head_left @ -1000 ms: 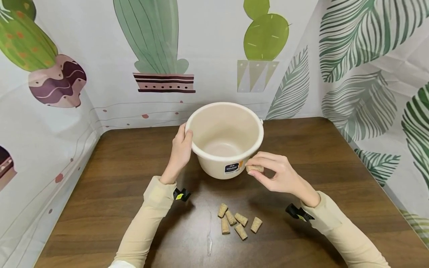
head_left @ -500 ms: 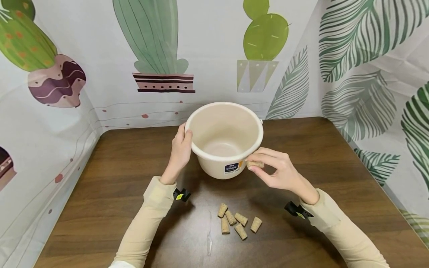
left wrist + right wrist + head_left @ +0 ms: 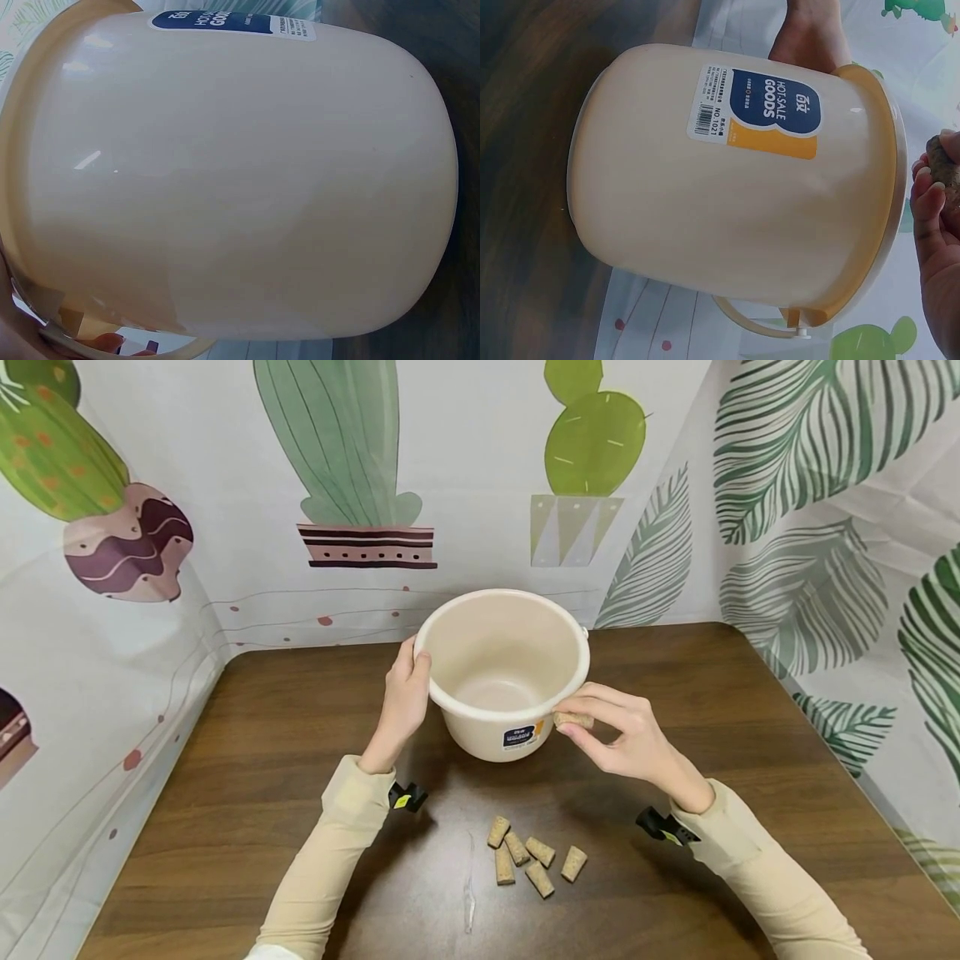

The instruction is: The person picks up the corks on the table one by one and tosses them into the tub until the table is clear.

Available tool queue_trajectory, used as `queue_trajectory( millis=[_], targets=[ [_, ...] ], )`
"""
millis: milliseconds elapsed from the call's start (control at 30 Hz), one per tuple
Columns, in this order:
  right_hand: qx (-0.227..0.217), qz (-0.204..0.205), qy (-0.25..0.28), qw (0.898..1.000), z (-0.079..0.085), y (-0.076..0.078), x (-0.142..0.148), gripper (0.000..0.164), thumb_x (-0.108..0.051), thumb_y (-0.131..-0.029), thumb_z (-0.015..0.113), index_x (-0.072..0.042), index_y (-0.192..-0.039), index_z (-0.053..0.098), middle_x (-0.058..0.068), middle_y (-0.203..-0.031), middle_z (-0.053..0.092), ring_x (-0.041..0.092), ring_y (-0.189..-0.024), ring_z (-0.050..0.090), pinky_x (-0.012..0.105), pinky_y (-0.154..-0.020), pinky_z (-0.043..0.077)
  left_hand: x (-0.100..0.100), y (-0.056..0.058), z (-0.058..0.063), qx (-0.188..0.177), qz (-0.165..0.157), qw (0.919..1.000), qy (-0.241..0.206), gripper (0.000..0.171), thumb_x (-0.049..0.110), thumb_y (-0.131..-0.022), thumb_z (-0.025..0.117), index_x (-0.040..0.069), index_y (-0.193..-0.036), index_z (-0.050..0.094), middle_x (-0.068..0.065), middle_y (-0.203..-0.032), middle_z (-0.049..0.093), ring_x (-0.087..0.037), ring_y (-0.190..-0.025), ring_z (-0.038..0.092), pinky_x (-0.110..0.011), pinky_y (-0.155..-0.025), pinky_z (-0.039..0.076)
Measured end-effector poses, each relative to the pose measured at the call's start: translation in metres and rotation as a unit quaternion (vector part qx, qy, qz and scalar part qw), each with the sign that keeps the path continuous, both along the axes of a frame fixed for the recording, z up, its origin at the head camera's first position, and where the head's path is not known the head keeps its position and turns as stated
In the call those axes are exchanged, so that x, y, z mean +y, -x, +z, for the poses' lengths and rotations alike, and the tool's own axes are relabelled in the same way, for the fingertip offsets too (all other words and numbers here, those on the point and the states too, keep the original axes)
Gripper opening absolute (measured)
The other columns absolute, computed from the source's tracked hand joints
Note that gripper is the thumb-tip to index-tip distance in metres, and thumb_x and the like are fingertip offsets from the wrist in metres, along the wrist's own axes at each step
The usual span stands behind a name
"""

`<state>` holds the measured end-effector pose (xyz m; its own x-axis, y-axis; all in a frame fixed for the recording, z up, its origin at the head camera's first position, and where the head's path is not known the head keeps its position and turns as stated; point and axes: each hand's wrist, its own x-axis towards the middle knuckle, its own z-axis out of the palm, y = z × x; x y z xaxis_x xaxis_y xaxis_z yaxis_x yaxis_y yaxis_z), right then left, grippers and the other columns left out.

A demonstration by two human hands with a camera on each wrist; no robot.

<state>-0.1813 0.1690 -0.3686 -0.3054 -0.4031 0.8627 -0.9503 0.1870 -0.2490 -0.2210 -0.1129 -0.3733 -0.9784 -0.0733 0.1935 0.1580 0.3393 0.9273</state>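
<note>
A cream plastic bucket (image 3: 480, 735) with a blue and orange label stands near the back of the table, its inside bare in the head view. My left hand (image 3: 406, 693) grips its rim on the left, thumb over the edge. At the bucket's front right, my right hand (image 3: 622, 731) pinches a cork (image 3: 573, 720) between thumb and fingers, close to the rim. The right wrist view shows the same cork (image 3: 943, 166) at the right edge, in the fingers. Several more corks (image 3: 539, 852) lie loosely grouped on the table in front of the bucket.
The brown wooden table (image 3: 247, 793) ends at a cloth backdrop (image 3: 480, 460) printed with cacti and leaves, right behind the bucket. A thin clear strip (image 3: 469, 906) lies left of the corks. The bucket's handle (image 3: 757, 324) hangs behind it.
My right hand has risen slightly with the cork, up along the bucket's front right toward the rim. The left hand, the bucket and the corks on the table stay where they were.
</note>
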Motion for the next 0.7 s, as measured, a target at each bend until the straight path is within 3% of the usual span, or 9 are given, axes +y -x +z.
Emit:
queue_trajectory(
  millis=[700],
  targets=[
    [-0.001,-0.029,-0.005,1.0,0.0039,0.0067,0.0003,0.025,-0.024,-0.092,0.063,-0.001,-0.094,0.073,0.009,-0.086,0.069,0.007,-0.069,0.054,0.016,-0.063,0.043,0.0001,-0.0001,-0.0002,0.003,0.001,1.0,0.005,0.047,0.026,-0.099,0.034,0.011,-0.143,0.044,-0.015,-0.135,0.056,-0.029,-0.118,0.055,-0.045,-0.103,0.042]
  ],
)
